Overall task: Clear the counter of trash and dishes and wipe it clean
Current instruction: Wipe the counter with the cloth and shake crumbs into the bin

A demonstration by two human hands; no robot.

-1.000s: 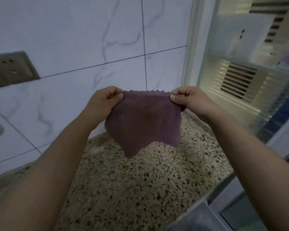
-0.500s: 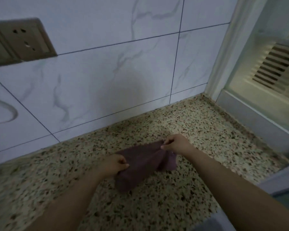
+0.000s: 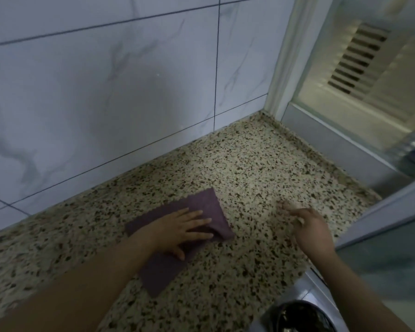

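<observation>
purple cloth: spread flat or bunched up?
Mostly spread. The purple cloth lies flat on the counter under the left hand, fingers straight; its right corner looks folded over.

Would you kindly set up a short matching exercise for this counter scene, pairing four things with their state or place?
Things:
1. left hand
2. right hand
3. purple cloth
4. tiled wall

States or places:
A. blurred, off the cloth
B. spread on the speckled counter
C. pressing flat on the cloth
D. rising behind the counter

Pairs: 1-C, 2-A, 3-B, 4-D
</observation>
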